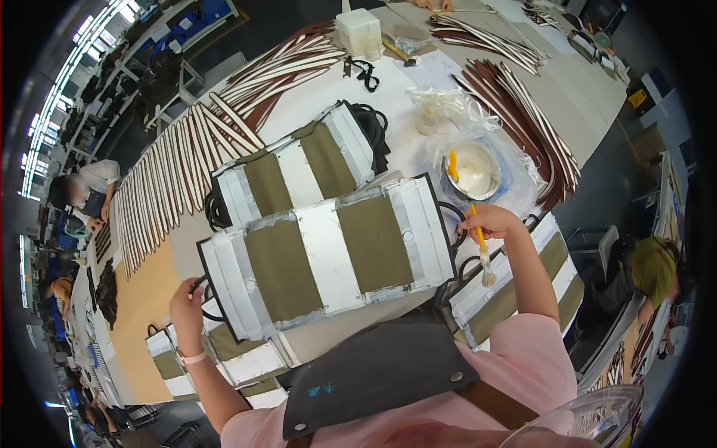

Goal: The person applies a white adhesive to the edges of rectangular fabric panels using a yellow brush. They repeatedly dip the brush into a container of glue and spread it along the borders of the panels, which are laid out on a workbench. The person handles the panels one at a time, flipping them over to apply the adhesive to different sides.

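Note:
An unfolded bag panel [329, 255] in white and olive, with dark edges and black looped handles, is held tilted before me. My left hand [186, 305] grips the black handle at its left end. At the other end my right hand [489, 223] holds the black handle together with a yellow-handled brush [480, 235], whose whitish bristles point down. Behind the held panel lies a similar panel [291, 162]. A metal bowl of white paste [475, 169] stands on plastic sheeting beyond my right hand, with a yellow tool at its rim.
Brown and white strips [162, 185] fan out at the left; more strip bundles [526, 129] lie at the right. Further panels [504, 297] sit beside and below the held one. A translucent tub [358, 33] and a hammer [399, 51] are at the back. Co-workers [84, 193] are around the table.

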{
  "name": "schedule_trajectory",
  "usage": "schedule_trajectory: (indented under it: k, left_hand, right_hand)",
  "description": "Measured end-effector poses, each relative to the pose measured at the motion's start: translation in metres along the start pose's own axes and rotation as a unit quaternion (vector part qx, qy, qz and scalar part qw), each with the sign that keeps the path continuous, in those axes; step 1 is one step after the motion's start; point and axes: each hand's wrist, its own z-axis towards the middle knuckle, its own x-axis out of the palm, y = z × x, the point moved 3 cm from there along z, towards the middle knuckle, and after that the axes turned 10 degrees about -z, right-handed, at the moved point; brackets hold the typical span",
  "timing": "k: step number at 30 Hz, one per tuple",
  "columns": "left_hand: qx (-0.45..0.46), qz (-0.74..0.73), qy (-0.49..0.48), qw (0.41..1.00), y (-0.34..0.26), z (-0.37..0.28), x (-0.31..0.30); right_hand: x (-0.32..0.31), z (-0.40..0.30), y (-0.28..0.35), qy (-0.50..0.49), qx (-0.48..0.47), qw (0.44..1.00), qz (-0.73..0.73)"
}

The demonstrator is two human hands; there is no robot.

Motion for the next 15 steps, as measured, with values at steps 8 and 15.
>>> schedule_trajectory:
  k: [8, 15]
  left_hand:
    - [0.207, 0.076, -0.022, 0.975, -0.078, 0.277, -0.028]
    - [0.440, -0.075, -0.230, 0.865, -0.290, 0.462, -0.006]
  right_hand:
    - [-0.006, 0.034, 0.073, -0.097, -0.146, 0.976, 0.133]
    - [-0.044, 0.166, 0.202, -0.145, -0.263, 0.872, 0.385]
